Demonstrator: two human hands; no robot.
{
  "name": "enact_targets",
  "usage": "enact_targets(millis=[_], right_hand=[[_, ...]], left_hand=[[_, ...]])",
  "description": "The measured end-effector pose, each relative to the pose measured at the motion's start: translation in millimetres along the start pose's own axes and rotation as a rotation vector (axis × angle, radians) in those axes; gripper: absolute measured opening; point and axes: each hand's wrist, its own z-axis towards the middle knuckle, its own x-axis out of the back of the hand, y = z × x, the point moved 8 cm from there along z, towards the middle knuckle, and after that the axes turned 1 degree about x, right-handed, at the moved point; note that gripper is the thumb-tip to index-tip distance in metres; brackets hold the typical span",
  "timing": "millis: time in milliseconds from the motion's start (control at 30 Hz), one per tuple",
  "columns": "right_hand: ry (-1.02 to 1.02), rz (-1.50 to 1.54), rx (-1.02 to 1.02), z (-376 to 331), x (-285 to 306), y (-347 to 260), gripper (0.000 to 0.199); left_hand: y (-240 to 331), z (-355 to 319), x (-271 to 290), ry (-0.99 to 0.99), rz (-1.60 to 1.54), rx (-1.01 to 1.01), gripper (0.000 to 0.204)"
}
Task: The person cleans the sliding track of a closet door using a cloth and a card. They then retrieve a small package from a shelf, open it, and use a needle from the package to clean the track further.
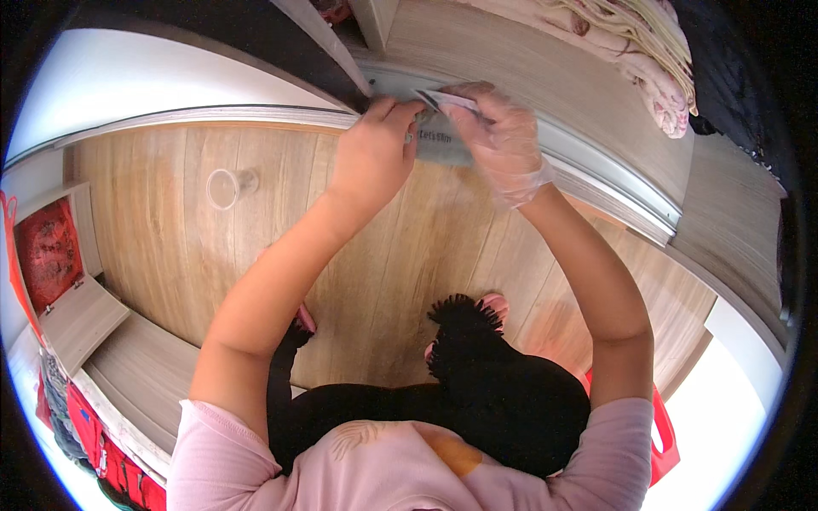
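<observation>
Both arms reach forward to the sliding-door track at the wardrobe's base. My left hand (375, 153) is bare, its fingers closed in a pinch at the left edge of a grey, partly see-through packet (445, 152) with dark print. On my right hand (503, 145) is a clear plastic glove, smeared a little by motion. Its thumb and fingers pinch a thin, pale, flat piece with a dark edge (436, 100), whose kind I cannot make out. The packet lies between the two hands, over the edge of the track, and is partly hidden by them.
A metal track (613, 179) runs along the wardrobe edge. A white sliding panel (170, 77) stands at the far left. On the wood-look floor is a clear round cup or lid (223, 189). Folded blankets (656, 51) and dark cloth (733, 77) lie at the upper right.
</observation>
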Motion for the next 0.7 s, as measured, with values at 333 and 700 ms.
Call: enact_targets(millis=[333,700], right_hand=[[0.006,0.197,-0.253,-12,0,28,0.018],[-0.118,-0.279,0.1,-15,-1,4,0.015]], left_hand=[[-5,2,-2,-0.006,-0.013,-0.001,0.023],[12,7,12,0.172,-0.04,-0.127,0.019]])
